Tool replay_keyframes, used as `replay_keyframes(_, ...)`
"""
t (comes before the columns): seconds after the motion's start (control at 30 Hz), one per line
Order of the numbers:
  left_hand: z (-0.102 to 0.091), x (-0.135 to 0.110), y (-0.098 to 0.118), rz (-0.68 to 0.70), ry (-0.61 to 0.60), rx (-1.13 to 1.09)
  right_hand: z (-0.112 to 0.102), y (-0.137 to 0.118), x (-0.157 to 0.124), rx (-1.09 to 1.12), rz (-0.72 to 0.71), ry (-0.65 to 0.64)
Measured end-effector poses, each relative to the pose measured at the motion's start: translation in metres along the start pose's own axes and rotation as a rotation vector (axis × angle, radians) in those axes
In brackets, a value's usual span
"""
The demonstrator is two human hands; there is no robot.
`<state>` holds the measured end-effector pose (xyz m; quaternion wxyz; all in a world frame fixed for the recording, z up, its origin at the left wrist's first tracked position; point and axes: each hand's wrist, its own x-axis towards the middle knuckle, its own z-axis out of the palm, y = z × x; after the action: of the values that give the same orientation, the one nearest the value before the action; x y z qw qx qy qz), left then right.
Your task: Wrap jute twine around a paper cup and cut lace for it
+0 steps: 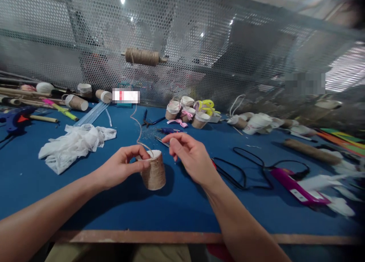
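Note:
A small twine-wrapped cup [154, 174] with a white inside stands on the blue tabletop. My left hand [129, 163] grips its rim, thumb outside and fingers over the edge. A strand of twine [139, 131] runs down from the spool [142, 57] to the cup's mouth. To the right of the cup, my right hand [189, 155] hovers with loosely curled fingers; nothing shows in them. A pointed metal tool, seemingly scissors [161, 140], lies by its fingertips, partly hidden by the hand.
Behind lie pliers [152, 122] and decorated cups [201, 119]. White fabric [76, 144] and a blue glue gun [18, 119] are at left. To the right, a black cord [242, 171] loops near a purple power strip [299, 188]. Perforated metal [182, 34] forms the back.

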<state>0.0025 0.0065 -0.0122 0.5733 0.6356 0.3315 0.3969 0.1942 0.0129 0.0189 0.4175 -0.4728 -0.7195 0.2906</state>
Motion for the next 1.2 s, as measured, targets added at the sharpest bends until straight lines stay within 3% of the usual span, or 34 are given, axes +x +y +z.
replay_keyframes(0.13,-0.006,0.002,-0.005,0.059,0.010,0.118,-0.022,0.023,0.025,-0.490,0.184,0.165)
replay_keyframes(0.23,-0.011,0.002,-0.007,0.085,-0.001,0.220,-0.036,0.047,0.046,-0.631,0.322,0.111)
replay_keyframes(0.4,-0.016,0.001,-0.008,0.097,-0.056,0.257,-0.036,0.075,0.071,-0.695,0.524,-0.142)
replay_keyframes(0.6,-0.019,0.004,-0.010,0.077,-0.058,0.164,-0.028,0.081,0.086,-0.581,0.626,-0.138)
replay_keyframes(0.83,-0.024,0.009,-0.014,-0.033,0.063,-0.086,-0.033,0.041,0.041,-0.159,0.445,-0.041)
replay_keyframes(0.97,-0.024,0.010,-0.016,-0.053,0.091,-0.119,-0.029,0.013,0.003,0.143,0.347,-0.161)
replay_keyframes(1.07,-0.023,0.009,-0.017,-0.062,0.086,-0.127,-0.021,0.003,-0.021,0.152,0.258,-0.201)
replay_keyframes(1.2,-0.020,0.010,-0.017,-0.073,0.110,-0.152,-0.014,0.011,-0.039,-0.019,0.216,-0.155)
